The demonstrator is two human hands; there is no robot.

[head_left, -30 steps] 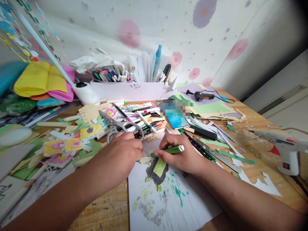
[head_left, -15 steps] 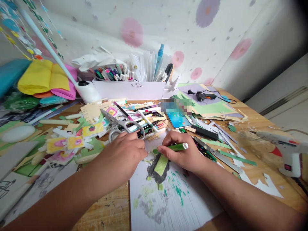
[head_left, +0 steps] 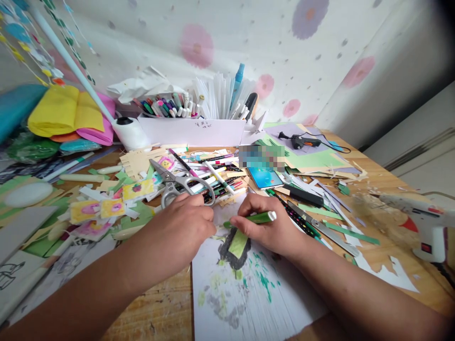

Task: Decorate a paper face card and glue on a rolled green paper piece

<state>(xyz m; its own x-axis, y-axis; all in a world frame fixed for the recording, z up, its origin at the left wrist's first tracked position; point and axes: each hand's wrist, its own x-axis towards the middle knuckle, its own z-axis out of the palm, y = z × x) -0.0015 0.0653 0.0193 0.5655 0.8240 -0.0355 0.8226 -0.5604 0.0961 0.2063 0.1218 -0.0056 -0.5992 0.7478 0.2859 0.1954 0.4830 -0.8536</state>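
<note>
My right hand (head_left: 268, 227) is closed around a green marker (head_left: 261, 218) held almost level, its tip pointing left over a small green paper piece (head_left: 237, 243) with a dark smudged border. That piece lies on a white sheet (head_left: 249, 293) marked with green and grey scribbles. My left hand (head_left: 181, 227) is curled, fingertips pressed down at the sheet's upper left edge beside the paper piece; whether it pinches anything is hidden. Grey-handled scissors (head_left: 174, 182) lie just beyond my left hand.
Loose markers, paper scraps and coloured cut-outs (head_left: 106, 208) cover the wooden table (head_left: 163, 308). A white box of pens (head_left: 192, 130) stands at the back. A phone (head_left: 265, 177) lies centre, a glue gun (head_left: 423, 220) at right, another (head_left: 300, 140) behind, folded coloured sheets (head_left: 64, 113) at left.
Both hands stay at the same spot on the sheet. The marker in my right hand has shifted only slightly over the green paper piece.
</note>
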